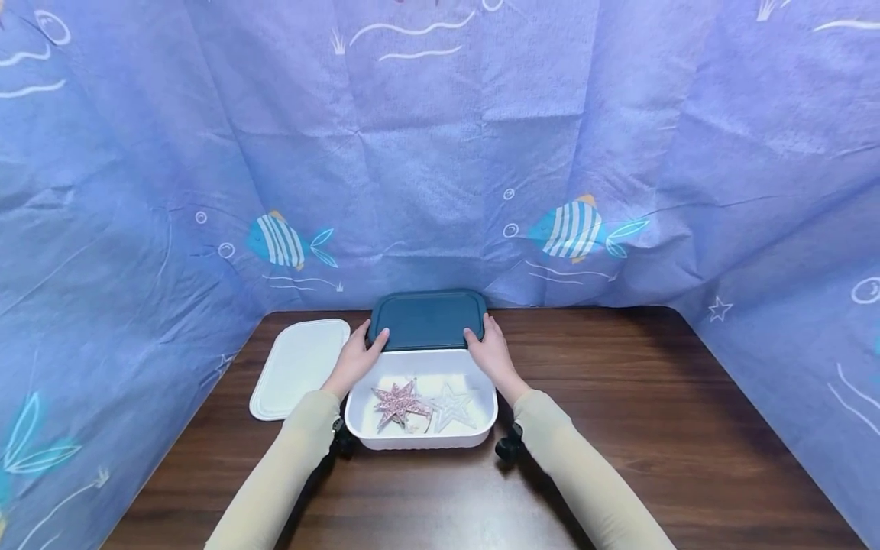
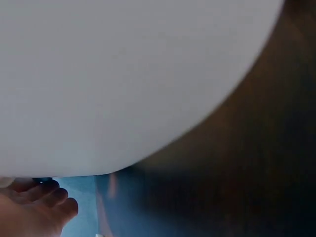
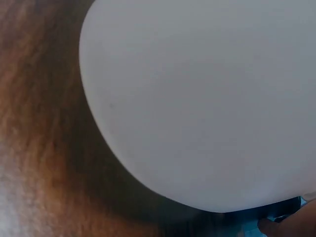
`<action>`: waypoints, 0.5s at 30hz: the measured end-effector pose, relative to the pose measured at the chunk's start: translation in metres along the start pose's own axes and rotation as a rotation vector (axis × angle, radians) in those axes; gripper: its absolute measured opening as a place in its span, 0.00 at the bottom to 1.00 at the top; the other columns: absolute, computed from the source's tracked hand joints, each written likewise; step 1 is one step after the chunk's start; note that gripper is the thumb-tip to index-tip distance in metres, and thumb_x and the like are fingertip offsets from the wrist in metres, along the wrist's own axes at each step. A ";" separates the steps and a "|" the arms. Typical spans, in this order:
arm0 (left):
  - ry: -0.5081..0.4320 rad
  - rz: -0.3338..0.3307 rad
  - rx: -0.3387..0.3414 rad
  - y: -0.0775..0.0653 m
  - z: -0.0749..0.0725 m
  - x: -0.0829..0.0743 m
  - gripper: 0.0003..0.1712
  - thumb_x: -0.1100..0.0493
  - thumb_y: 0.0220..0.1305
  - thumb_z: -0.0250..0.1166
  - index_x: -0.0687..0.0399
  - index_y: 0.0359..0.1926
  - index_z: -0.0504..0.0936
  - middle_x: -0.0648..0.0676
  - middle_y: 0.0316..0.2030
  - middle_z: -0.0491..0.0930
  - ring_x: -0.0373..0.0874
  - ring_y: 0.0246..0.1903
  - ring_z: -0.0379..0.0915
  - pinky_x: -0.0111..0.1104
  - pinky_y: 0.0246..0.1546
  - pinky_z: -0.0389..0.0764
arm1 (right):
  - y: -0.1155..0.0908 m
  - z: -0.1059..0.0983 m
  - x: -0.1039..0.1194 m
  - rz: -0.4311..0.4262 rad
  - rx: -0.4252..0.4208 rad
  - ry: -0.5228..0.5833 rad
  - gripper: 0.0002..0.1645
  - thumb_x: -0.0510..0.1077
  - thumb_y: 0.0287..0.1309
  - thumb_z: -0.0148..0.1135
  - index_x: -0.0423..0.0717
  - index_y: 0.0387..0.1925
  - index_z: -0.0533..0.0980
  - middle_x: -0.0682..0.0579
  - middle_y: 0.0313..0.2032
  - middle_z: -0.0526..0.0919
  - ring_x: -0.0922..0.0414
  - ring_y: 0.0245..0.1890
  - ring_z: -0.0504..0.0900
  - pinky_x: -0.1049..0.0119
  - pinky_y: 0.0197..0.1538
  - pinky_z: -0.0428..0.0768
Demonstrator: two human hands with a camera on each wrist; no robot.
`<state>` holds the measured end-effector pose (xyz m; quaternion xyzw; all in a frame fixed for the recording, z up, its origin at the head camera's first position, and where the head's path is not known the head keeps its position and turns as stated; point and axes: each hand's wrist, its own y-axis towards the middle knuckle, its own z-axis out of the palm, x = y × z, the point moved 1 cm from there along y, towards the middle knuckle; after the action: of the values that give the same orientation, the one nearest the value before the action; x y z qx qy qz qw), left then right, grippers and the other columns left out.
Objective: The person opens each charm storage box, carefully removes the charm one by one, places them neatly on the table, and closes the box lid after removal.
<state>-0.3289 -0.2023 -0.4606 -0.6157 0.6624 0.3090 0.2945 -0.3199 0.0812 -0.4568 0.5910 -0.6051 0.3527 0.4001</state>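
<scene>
A dark teal rectangular lid (image 1: 431,319) with rounded corners lies at the far side of a white box (image 1: 421,441); whether anything sits under it is hidden. My left hand (image 1: 354,357) grips its left side with the thumb on top. On the right side my right hand (image 1: 493,357) holds it the same way. Inside the white box are a pink glittery star (image 1: 397,403) and a clear-white star (image 1: 451,406). In the left wrist view the box wall (image 2: 108,84) hides most of the hand; in the right wrist view the wall (image 3: 207,103) does too.
To the left of the box a white lid (image 1: 302,367) lies flat on the brown wooden table (image 1: 619,428). A blue curtain (image 1: 426,176) with fish prints hangs behind the table and along both sides. Dark wrist-worn devices (image 1: 510,443) sit near the box's front corners.
</scene>
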 end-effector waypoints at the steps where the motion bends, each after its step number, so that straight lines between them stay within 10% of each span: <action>1: 0.004 0.004 0.001 0.000 0.000 0.001 0.50 0.33 0.75 0.49 0.65 0.79 0.48 0.69 0.75 0.55 0.64 0.72 0.56 0.54 0.70 0.62 | 0.001 0.002 0.000 0.002 0.002 -0.001 0.44 0.51 0.74 0.53 0.35 0.78 0.47 0.36 0.78 0.47 0.40 0.78 0.46 0.45 0.76 0.52; 15: 0.007 0.014 -0.004 0.008 -0.002 0.000 0.45 0.39 0.77 0.50 0.62 0.79 0.48 0.69 0.75 0.54 0.64 0.72 0.56 0.54 0.70 0.62 | 0.014 0.005 -0.002 0.007 -0.006 -0.018 0.45 0.48 0.73 0.53 0.33 0.78 0.44 0.35 0.77 0.47 0.41 0.77 0.47 0.48 0.76 0.53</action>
<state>-0.3364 -0.2037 -0.4590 -0.6126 0.6673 0.3101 0.2887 -0.3339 0.0778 -0.4600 0.5909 -0.6120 0.3469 0.3949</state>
